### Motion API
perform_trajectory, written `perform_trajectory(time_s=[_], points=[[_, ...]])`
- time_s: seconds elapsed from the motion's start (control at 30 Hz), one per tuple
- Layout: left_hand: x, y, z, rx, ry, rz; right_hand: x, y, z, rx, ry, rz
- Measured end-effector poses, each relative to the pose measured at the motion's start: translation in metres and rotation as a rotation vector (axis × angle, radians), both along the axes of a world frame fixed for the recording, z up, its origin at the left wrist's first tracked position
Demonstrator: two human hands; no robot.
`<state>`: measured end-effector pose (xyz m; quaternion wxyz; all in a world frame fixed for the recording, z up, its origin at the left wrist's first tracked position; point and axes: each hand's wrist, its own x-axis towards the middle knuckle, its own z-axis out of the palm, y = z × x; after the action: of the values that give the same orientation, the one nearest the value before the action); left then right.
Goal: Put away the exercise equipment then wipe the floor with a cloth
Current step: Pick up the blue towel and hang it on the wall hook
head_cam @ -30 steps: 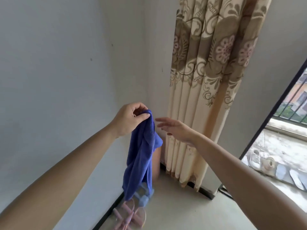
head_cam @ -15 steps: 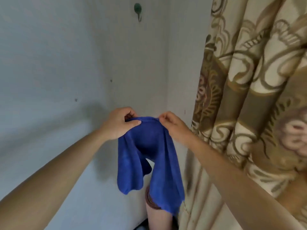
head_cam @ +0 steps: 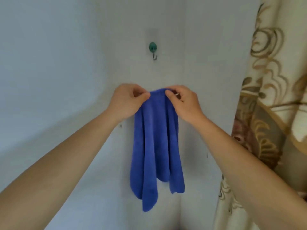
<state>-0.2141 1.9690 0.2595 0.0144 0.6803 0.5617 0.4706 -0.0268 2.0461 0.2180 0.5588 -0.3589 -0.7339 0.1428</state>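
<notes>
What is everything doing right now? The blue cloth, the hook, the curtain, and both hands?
blue cloth: held up by its top edge, hanging limp in folds, not on the hook.
hook: stuck on the wall above the cloth, nothing hanging on it.
curtain: hanging at the right, gathered in folds.
left hand: closed, pinching the cloth's top edge.
right hand: closed, pinching the same edge.

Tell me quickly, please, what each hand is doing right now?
Left hand: closed, pinching the top edge of the blue cloth.
Right hand: closed, pinching the same top edge beside it.
</notes>
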Motion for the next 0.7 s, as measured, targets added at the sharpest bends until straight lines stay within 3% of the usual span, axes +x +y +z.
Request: perform_trajectory(time_s=[0.17,0.27,0.37,0.47,0.7], points=[[0.001,0.044,0.050,0.658,0.586,0.404,-0.018,0.026,0.076,0.223,0.089,-0.107],[-0.004,0.065,0.084,0.866,0.780,0.561,-0.020,0.041,0.119,0.332,0.146,-0.154],[-0.008,0.074,0.092,0.840,0.914,0.625,-0.027,0.061,0.121,0.331,0.085,-0.178],[-0.008,0.077,0.086,0.827,1.030,0.571,-0.028,0.079,0.083,0.307,0.088,-0.172],[-0.001,0.077,0.073,0.758,0.966,0.489,-0.036,0.059,0.038,0.211,0.120,-0.107]])
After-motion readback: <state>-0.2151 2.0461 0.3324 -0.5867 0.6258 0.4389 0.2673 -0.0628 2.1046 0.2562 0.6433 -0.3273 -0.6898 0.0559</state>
